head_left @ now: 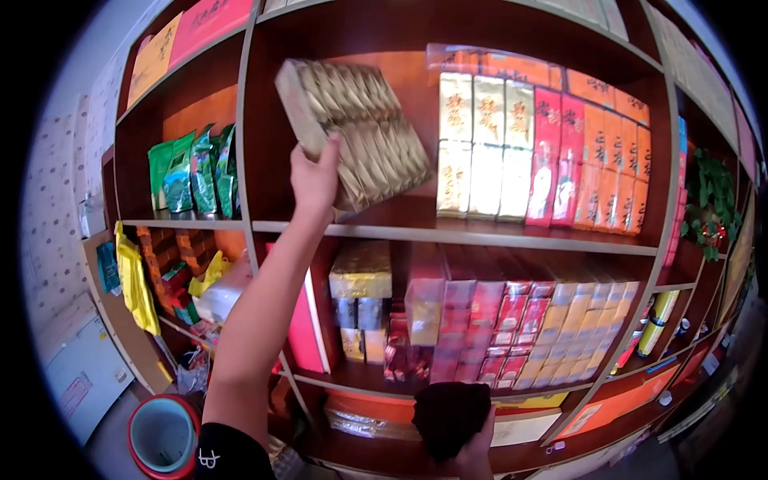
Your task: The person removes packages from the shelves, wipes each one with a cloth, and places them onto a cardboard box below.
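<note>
My left hand [314, 180] is closed on the lower left edge of a pack of gold foil packets [372, 132]. The pack is tilted and raised in front of the upper middle shelf compartment, left of the stacked boxes. My thumb lies over its front, while the other fingers are mostly hidden behind it. Low in the view, my right hand [478, 450] grips a bunched dark cloth [450, 418] before the lower shelves. Much of that hand is covered by the cloth.
Gold, red and orange boxes [552, 160] fill the right of the upper compartment. More wrapped boxes [512, 328] stand below the shelf board [448, 234]. Green pouches [188, 172] are at left, a bin [162, 436] is on the floor, and a plant [714, 200] is at right.
</note>
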The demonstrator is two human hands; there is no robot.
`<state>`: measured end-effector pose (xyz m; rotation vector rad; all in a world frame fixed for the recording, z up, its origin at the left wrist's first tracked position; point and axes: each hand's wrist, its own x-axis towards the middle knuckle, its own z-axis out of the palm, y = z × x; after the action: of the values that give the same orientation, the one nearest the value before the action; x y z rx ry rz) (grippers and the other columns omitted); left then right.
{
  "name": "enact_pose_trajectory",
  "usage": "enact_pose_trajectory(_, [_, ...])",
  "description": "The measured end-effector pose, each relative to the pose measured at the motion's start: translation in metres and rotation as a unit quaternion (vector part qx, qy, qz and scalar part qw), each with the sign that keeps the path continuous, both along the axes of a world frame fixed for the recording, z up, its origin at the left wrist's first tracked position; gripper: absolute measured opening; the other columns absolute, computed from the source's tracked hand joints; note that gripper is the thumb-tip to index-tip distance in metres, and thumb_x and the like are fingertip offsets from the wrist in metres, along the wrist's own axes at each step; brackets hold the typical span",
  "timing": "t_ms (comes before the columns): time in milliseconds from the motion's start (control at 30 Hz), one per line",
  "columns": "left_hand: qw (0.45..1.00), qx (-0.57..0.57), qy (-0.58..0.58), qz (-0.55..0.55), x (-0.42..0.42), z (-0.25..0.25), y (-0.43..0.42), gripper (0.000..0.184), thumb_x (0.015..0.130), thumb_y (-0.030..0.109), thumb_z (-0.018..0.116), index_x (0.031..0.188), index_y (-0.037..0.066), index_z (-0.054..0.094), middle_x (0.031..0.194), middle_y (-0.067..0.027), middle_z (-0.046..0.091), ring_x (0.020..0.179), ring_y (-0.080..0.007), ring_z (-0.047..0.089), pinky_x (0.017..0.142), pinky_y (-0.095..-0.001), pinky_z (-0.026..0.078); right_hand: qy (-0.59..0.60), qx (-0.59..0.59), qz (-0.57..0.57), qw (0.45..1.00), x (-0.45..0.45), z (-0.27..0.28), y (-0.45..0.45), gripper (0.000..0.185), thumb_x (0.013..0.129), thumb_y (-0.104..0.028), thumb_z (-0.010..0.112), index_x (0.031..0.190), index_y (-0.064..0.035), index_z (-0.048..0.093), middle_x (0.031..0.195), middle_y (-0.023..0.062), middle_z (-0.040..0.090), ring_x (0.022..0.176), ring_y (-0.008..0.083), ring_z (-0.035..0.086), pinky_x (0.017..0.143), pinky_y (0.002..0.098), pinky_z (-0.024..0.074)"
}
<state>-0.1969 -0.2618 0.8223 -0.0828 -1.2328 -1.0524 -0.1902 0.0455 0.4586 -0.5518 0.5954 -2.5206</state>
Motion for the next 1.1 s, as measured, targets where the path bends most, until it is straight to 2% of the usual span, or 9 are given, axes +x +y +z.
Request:
enact_pose_trajectory(200, [0.953, 0.031, 0.064, -0.294, 0.118, -0.069, 0.008, 0.038, 0.091, 0.031, 0.060, 0.117, 0.004, 0.055, 0.117, -0.0092, 0.060, 0.106, -0.0235, 0.058, 0.094, -0.0390, 0.046, 0.036, -0.102, 0.091, 0.990, 0.027, 0.000, -0.027, 0.072, 0.093, -0.065, 0.027, 0.147, -0.0176, 0.030, 0.148, 0.0118, 0.036, 0.135, 0.0342, 0.036, 0.112, 0.0515, 0.0275])
enact_pose_trajectory(267, [0.964, 0.013, 0.089, -0.251, 0.151, -0.104, 0.030, 0.038, 0.091, 0.029, 0.056, 0.122, 0.006, 0.053, 0.117, -0.0102, 0.060, 0.106, -0.0242, 0.059, 0.095, -0.0407, 0.046, 0.048, -0.135, 0.060, 0.988, 0.038, 0.005, -0.039, 0.075, 0.092, -0.067, 0.030, 0.149, -0.0181, 0.026, 0.151, 0.0117, 0.031, 0.137, 0.0341, 0.033, 0.113, 0.0519, 0.0263])
enact_pose_trajectory(500, [0.972, 0.144, -0.037, -0.182, 0.216, -0.335, 0.046, 0.103, 0.062, 0.030, 0.084, 0.140, -0.001, 0.025, 0.131, -0.0144, 0.045, 0.119, -0.0286, 0.049, 0.100, -0.0425, 0.042, 0.356, -0.015, -0.196, 0.914, 0.082, -0.013, -0.060, 0.095, 0.083, -0.074, 0.044, 0.139, 0.0019, 0.034, 0.127, 0.0148, 0.049, 0.116, 0.0293, 0.048, 0.101, 0.0391, 0.0366])
enact_pose_trajectory(600, [0.952, 0.194, -0.116, -0.208, 0.212, -0.370, 0.085, 0.109, 0.059, 0.032, 0.086, 0.142, -0.002, 0.023, 0.133, -0.0138, 0.042, 0.121, -0.0282, 0.046, 0.104, -0.0405, 0.037, 0.694, 0.314, -0.329, 0.558, 0.106, 0.014, -0.062, 0.085, 0.088, -0.073, 0.024, 0.139, -0.0080, 0.043, 0.141, 0.0138, 0.045, 0.125, 0.0374, 0.042, 0.107, 0.0502, 0.0282])
enact_pose_trajectory(667, [0.947, 0.196, -0.156, -0.201, 0.207, -0.387, 0.094, 0.105, 0.066, 0.040, 0.082, 0.143, 0.000, 0.024, 0.137, -0.0125, 0.042, 0.125, -0.0248, 0.045, 0.105, -0.0374, 0.035, 0.742, 0.310, -0.328, 0.495, 0.118, -0.004, -0.080, 0.090, 0.085, -0.075, 0.021, 0.139, -0.0079, 0.044, 0.147, 0.0155, 0.038, 0.130, 0.0402, 0.038, 0.108, 0.0536, 0.0240])
enact_pose_trajectory(733, [0.937, 0.210, -0.160, -0.230, 0.206, -0.404, 0.093, 0.103, 0.069, 0.044, 0.080, 0.143, 0.001, 0.025, 0.139, -0.0116, 0.043, 0.127, -0.0232, 0.044, 0.106, -0.0364, 0.035, 0.731, 0.298, -0.251, 0.560, 0.115, -0.002, -0.094, 0.093, 0.081, -0.079, 0.014, 0.138, -0.0134, 0.048, 0.146, 0.0164, 0.040, 0.129, 0.0436, 0.038, 0.100, 0.0598, 0.0263])
enact_pose_trajectory(833, [0.934, 0.240, -0.116, -0.238, 0.213, -0.411, 0.099, 0.100, 0.068, 0.033, 0.080, 0.145, 0.004, 0.022, 0.134, -0.0105, 0.046, 0.123, -0.0232, 0.048, 0.104, -0.0373, 0.037, 0.690, 0.351, -0.275, 0.570, 0.081, 0.004, -0.110, 0.076, 0.084, -0.064, 0.047, 0.145, -0.0191, 0.038, 0.154, 0.0141, 0.026, 0.138, 0.0447, 0.026, 0.099, 0.0607, 0.0340])
enact_pose_trajectory(1033, [0.935, 0.288, -0.053, -0.201, 0.216, -0.431, 0.083, 0.084, 0.073, 0.013, 0.069, 0.144, 0.004, 0.025, 0.128, -0.0124, 0.049, 0.116, -0.0251, 0.052, 0.099, -0.0373, 0.043, 0.615, 0.454, -0.318, 0.561, 0.070, -0.035, -0.120, 0.070, 0.091, -0.046, 0.045, 0.146, -0.0046, 0.031, 0.154, 0.0230, 0.019, 0.142, 0.0442, 0.014, 0.109, 0.0646, 0.0094])
enact_pose_trajectory(1100, [0.927, 0.300, -0.042, -0.219, 0.210, -0.434, 0.079, 0.081, 0.075, 0.014, 0.066, 0.143, 0.004, 0.025, 0.128, -0.0131, 0.049, 0.115, -0.0254, 0.053, 0.099, -0.0375, 0.043, 0.684, 0.414, -0.247, 0.548, 0.109, -0.046, -0.114, 0.063, 0.093, -0.044, 0.042, 0.142, -0.0056, 0.038, 0.153, 0.0195, 0.024, 0.139, 0.0427, 0.023, 0.105, 0.0619, 0.0198])
